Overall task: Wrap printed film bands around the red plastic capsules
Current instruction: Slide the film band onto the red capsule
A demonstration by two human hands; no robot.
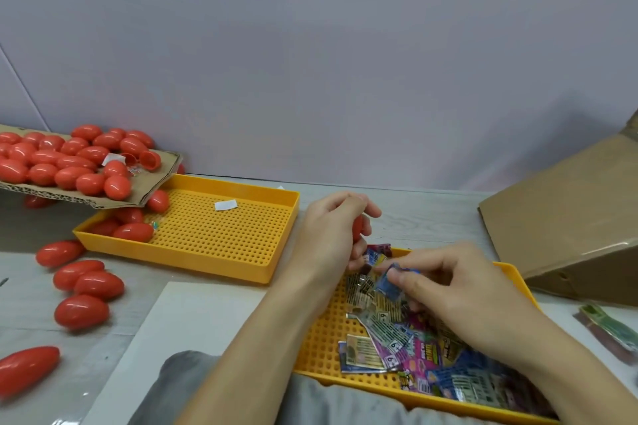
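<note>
Spare red capsules (89,285) lay loose well left of both grips, handy for later; left hand (333,235) curled round one red capsule (358,228), held up for banding; right hand (448,290) beside it pinched a film band (388,281) above the band tray (319,338)

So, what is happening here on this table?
A person is putting printed film bands on red capsules. The left hand holds one red capsule above the table. The right hand pinches a blue film band over the near yellow tray of loose bands. More capsules wait on a cardboard sheet, in the far yellow tray and on the table.
</note>
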